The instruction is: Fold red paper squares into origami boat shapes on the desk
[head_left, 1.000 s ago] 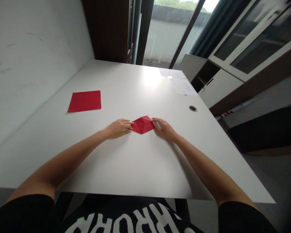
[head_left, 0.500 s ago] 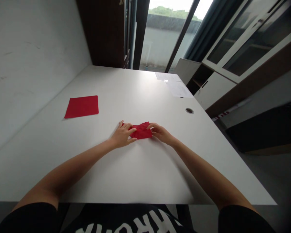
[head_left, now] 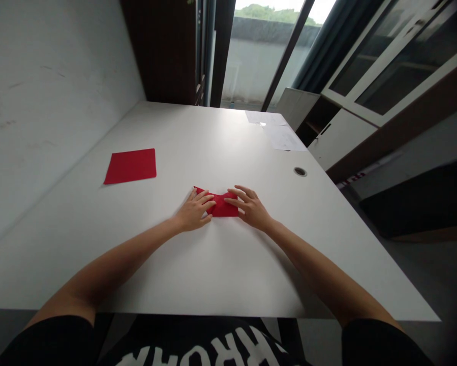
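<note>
Pressing down with both open hands, you have the folded red paper (head_left: 223,207) pinned flat on the white counter (head_left: 213,269), roughly in front of you and near its front-to-middle area. Your left hand (head_left: 193,211) lies over the paper's left end, with its fingers spread across the top and a pointed corner showing beyond them. Your right hand (head_left: 251,207) rests mainly on the bare counter just to the right, with its fingertips (head_left: 232,199) reaching onto the paper. Neither grip is clamped: both are spread apart and pressing rather than pinching.

The paper should weigh next to nothing and feel thin and soft, with a little springiness along its creases. It may slide on this smooth counter, so a flat fingertip press looks safer than a tight squeeze. To lift it, pinch an exposed folded edge.

A flat red sheet (head_left: 129,166) lies away to your left, and loose white papers (head_left: 279,137) lie towards the far right of the counter.
</note>
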`<state>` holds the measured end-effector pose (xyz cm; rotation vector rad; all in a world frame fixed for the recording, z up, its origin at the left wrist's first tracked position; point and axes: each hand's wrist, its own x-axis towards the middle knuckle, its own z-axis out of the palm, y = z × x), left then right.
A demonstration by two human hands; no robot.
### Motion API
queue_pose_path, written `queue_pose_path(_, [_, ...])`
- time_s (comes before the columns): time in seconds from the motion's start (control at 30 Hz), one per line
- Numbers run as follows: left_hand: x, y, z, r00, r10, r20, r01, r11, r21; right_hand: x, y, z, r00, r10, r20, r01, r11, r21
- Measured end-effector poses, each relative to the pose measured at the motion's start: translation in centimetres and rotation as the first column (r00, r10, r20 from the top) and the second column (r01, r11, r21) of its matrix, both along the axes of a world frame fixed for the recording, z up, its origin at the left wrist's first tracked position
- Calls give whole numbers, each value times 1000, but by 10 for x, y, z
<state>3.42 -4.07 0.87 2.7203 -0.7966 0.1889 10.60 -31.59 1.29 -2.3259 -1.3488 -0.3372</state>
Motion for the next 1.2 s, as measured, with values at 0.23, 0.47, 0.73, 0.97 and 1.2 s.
queue_pose_path(0.23, [2,3,-4,999,28,33,-27,999,-39,-2,2,-5,983,145,-110,-153,986,-66])
queue_pose_path(0.47, [-2,0,-2,999,32,19,-30,995,-95,-6,3,-2,974,148,-173,-163,984,-74])
queue_pose_path(0.73, [-5,4,-2,1000,1,6,0,981,-196,-16,10,2,934,146,-326,-83,977,198])
queue_pose_path(0.97, [-2,2,21,992,87,-89,-119,871,-477,-23,20,6,710,138,-691,291,835,466])
queue_pose_path(1.2, [15,1,47,892,24,-451,-364,630,-686,-17,27,12,518,285,-806,488,676,552])
